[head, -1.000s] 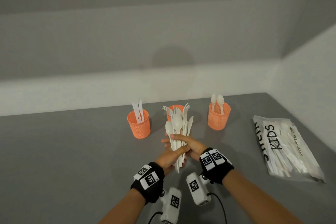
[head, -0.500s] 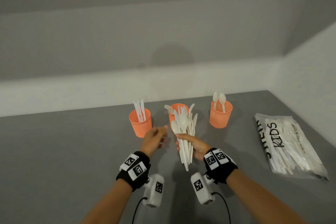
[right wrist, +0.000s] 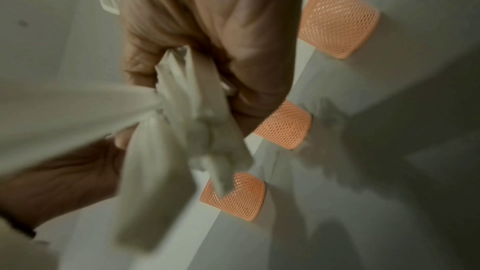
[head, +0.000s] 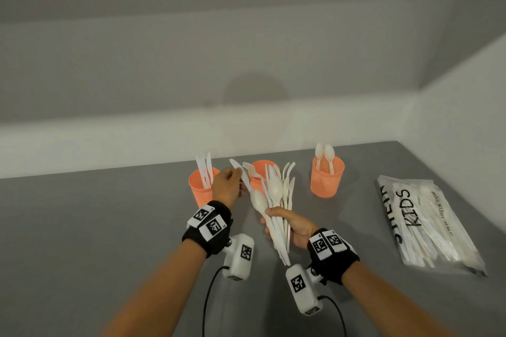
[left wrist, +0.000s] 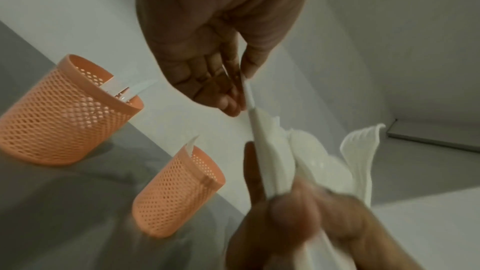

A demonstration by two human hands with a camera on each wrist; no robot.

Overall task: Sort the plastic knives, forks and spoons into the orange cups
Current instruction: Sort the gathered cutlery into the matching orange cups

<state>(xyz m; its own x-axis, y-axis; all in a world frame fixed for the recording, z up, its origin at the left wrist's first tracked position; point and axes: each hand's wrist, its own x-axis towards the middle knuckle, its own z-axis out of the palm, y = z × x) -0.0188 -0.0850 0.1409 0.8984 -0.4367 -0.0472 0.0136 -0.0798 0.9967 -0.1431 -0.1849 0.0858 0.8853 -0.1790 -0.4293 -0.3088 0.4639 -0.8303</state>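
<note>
My right hand point(head: 273, 220) grips a bundle of white plastic cutlery point(head: 276, 194) upright over the grey table, spoons, forks and knives mixed. Just left of it, my left hand point(head: 240, 182) pinches a single white knife point(head: 237, 169) by thumb and fingers; the left wrist view shows the knife point(left wrist: 248, 96) with its lower end still among the bundle point(left wrist: 311, 161). Three orange mesh cups stand in a row behind: the left cup point(head: 201, 191) holds knives, the middle cup point(head: 261, 169) forks, the right cup point(head: 327, 179) spoons. The right wrist view is blurred.
A clear plastic bag point(head: 427, 224) printed "KIDS", with more white cutlery inside, lies on the table at the right. White walls close the table at the back and right. Wrist cameras with cables hang under both forearms.
My left hand let go of the bundle and swung left toward the knife cup, then came back; it now pinches a knife at the bundle's left side. The right hand drifted slightly right.
</note>
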